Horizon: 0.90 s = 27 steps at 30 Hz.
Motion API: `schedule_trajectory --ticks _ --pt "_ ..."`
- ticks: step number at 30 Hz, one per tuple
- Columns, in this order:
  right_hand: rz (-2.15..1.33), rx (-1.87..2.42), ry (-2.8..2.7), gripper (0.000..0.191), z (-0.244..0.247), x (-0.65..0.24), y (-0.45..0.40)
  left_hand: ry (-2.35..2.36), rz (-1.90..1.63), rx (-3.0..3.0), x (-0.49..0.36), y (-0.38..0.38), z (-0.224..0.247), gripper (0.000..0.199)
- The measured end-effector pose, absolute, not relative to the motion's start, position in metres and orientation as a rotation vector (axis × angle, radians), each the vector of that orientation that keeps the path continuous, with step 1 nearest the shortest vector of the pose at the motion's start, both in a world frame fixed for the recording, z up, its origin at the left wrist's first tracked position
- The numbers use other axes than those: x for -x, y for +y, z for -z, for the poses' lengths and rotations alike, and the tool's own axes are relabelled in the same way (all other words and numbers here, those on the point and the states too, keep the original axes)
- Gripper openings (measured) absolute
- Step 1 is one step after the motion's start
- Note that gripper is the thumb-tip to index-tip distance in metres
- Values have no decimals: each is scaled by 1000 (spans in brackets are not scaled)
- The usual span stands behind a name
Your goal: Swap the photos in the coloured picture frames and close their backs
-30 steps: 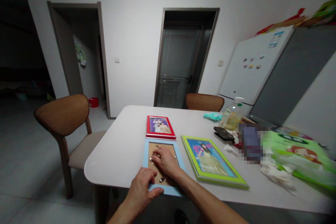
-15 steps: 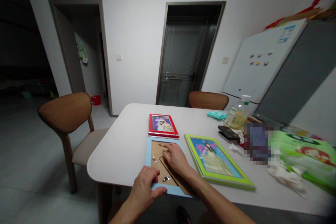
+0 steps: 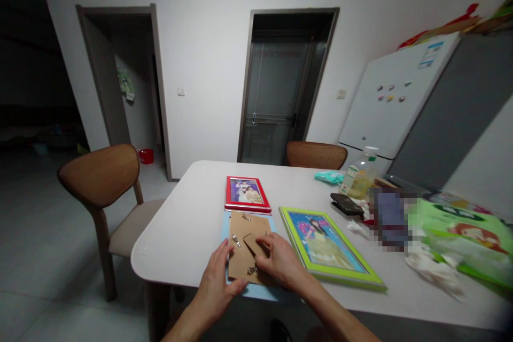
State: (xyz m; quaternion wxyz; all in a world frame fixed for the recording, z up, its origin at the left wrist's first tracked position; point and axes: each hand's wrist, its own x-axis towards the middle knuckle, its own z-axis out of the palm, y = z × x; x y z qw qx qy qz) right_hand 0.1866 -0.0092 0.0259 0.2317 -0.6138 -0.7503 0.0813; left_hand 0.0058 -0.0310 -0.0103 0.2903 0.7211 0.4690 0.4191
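A brown backing board with metal clips lies over a light-blue picture frame, face down at the table's near edge. My left hand grips the board's lower-left corner, fingers along its side and thumb at the bottom edge. On the board's right part, my right hand pinches the raised stand flap; its fingertips are partly hidden. Just beyond the blue frame lies a red frame with a group photo. To the right is a lime-green frame with a picture of a figure in a yellow dress.
The white table carries a bottle, a black wallet-like item, crumpled tissues and a green package on the right. Wooden chairs stand at the left and far side.
The backing board has come up out of the blue frame's recess and now overlaps its left border. My right hand has drawn back from the top clip to the flap.
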Motion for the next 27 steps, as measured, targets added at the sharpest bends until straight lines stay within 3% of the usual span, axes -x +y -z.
schedule_trajectory --ticks 7,13,19,27 --pt "-280 1524 -2021 30 -48 -169 -22 1125 -1301 -1462 -9 -12 -9 32" --pt "-264 1561 -1930 31 -36 -187 -12 1182 -1387 -1155 43 2 -12 38" --pt "-104 1902 -1958 41 -12 -216 2 1463 -1334 -1275 96 17 3 37" --pt "-137 2009 -1964 48 -7 -221 12 1638 -1154 -1575 109 36 2 24"
